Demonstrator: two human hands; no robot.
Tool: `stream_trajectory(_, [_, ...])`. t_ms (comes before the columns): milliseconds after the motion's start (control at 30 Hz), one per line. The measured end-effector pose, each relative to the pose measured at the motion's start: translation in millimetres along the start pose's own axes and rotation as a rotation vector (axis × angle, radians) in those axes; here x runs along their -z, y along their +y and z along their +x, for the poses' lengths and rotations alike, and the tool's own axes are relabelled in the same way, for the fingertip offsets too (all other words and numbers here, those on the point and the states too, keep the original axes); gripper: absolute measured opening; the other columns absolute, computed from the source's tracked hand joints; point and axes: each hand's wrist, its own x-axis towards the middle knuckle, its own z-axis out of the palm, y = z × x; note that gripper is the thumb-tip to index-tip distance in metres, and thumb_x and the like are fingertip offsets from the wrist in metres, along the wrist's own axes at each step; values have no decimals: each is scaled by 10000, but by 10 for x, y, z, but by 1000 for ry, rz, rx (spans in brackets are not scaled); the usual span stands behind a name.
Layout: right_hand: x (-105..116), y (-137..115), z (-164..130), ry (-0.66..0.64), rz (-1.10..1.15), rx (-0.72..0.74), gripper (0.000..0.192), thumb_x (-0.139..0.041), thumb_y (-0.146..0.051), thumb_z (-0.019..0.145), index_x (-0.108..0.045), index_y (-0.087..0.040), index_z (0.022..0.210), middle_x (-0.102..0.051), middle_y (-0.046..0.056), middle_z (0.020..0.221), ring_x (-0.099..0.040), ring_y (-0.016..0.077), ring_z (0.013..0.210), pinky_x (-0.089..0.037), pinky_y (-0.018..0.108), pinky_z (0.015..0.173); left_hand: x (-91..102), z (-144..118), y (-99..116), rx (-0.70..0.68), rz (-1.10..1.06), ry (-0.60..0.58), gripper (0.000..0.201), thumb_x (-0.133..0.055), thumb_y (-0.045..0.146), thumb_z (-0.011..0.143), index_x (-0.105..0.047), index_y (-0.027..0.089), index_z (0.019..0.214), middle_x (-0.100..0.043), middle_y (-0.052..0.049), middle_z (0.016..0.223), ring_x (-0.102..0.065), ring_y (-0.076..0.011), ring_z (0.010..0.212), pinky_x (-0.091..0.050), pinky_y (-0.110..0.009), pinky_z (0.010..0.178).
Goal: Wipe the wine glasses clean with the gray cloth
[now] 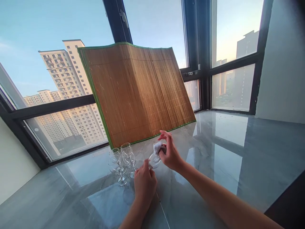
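Single head view, forward and down, close over marble sill (238, 165)

blocked: glasses (121, 162) left, bamboo mat (138, 92) behind | free: countertop (238, 159) right

A tilted wine glass (154, 160) is held by the left hand (144, 183); a white cloth (157, 147) is pressed into its bowl by the right hand (169, 154), beside upright glasses (120, 162) on the tabletop (238, 159).

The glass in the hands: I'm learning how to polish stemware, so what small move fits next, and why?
Probably turn the glass a little with the left hand. The right hand presses a white cloth into its tilted bowl, so turning would bring a fresh part under the cloth.
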Motion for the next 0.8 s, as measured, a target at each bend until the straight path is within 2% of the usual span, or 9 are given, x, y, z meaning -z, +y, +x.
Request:
stream_trajectory(167, [-31,74,1,-15,-93,-39,718,-555,-82,723,-319,-232,1384,-483,68,1068,-539,180,887,-513,396,847,17,0,14,28,-3,-4,359,-409,93,873,-548,196,1188,-683,-47,799,-668,-239,851,-387,-320,775])
stream_trajectory(300, [-34,125,7,84,-235,-94,827,-688,-191,692,-274,-226,1406,-493,75,1092,-520,228,981,-468,463,929,25,-8,20,70,-17,-13,327,-382,90,883,-544,194,1147,-698,-60,823,-673,-249,870,-381,-327,761])
stream_trajectory(367, [-29,130,12,114,-289,-150,841,-727,-254,681,-287,-217,1397,-505,76,1076,-524,241,972,-481,456,897,19,-13,16,70,-20,-8,320,-380,98,891,-538,195,1151,-705,-65,850,-674,-249,872,-381,-327,756])
stream_trajectory(467, [-14,99,17,44,-258,-241,770,-714,-287,719,-316,-215,1374,-558,22,930,-564,203,810,-509,374,773,-3,-13,1,70,-3,0,315,-390,98,893,-535,192,1156,-709,-69,876,-676,-246,872,-384,-327,762])
stream_trajectory(567, [4,29,11,-51,-230,-223,604,-673,-257,765,-407,-240,1307,-612,-5,862,-596,182,752,-500,329,740,-25,-5,-17,73,4,10,330,-401,92,895,-521,188,1186,-711,-75,910,-680,-243,879,-386,-325,767])
stream_trajectory(667, [25,-53,-1,-119,-217,-147,492,-612,-211,804,-454,-240,1270,-668,21,917,-634,197,835,-493,348,805,-35,0,-29,81,-22,14,344,-401,86,904,-499,193,1216,-717,-68,917,-683,-237,897,-386,-321,772])
stream_trajectory(800, [42,-126,-20,-228,-188,-54,540,-537,-92,770,-462,-227,1287,-704,35,972,-637,218,957,-433,428,961,-26,1,-29,97,-44,9,324,-393,88,910,-489,201,1198,-724,-72,997,-682,-235,943,-386,-323,785])
